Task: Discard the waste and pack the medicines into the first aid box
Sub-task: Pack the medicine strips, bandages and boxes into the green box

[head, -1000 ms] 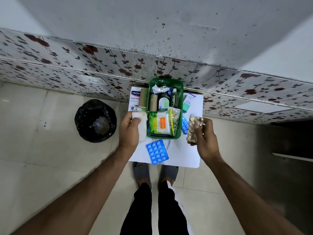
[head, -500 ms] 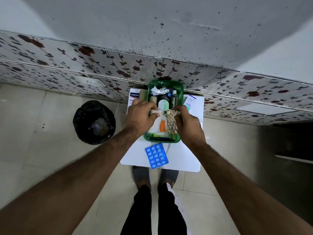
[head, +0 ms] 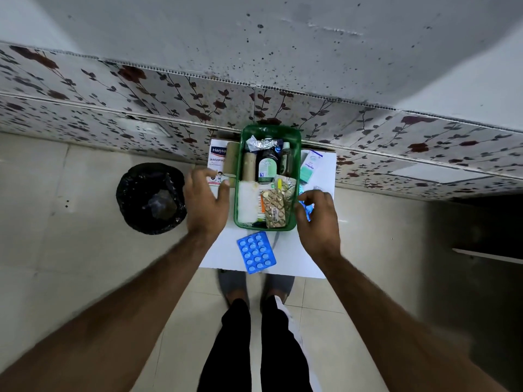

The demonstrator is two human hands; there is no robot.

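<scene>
A green first aid box (head: 297, 154) stands on a small white table (head: 291, 256). Inside it lie a white gauze pad (head: 247, 203), a golden pill strip (head: 274, 208), a dark bottle (head: 267, 166), a bandage roll (head: 249, 169) and a foil strip (head: 259, 142). My left hand (head: 206, 203) hovers just left of the box, fingers spread, holding nothing. My right hand (head: 318, 217) hovers at the box's right side, fingers apart, over a blue pill strip (head: 307, 207) that it partly hides. Another blue blister strip (head: 256, 252) lies in front of the box.
A black-lined waste bin (head: 151, 198) stands on the floor to the left of the table. A plaster box (head: 217, 162) and a second bandage roll (head: 232, 159) lie left of the green box, a teal carton (head: 310, 166) to its right. A floral wall panel runs behind.
Both hands have let go of the gauze pad and the golden pill strip, which now lie in the box, and have drawn back to either side of it.
</scene>
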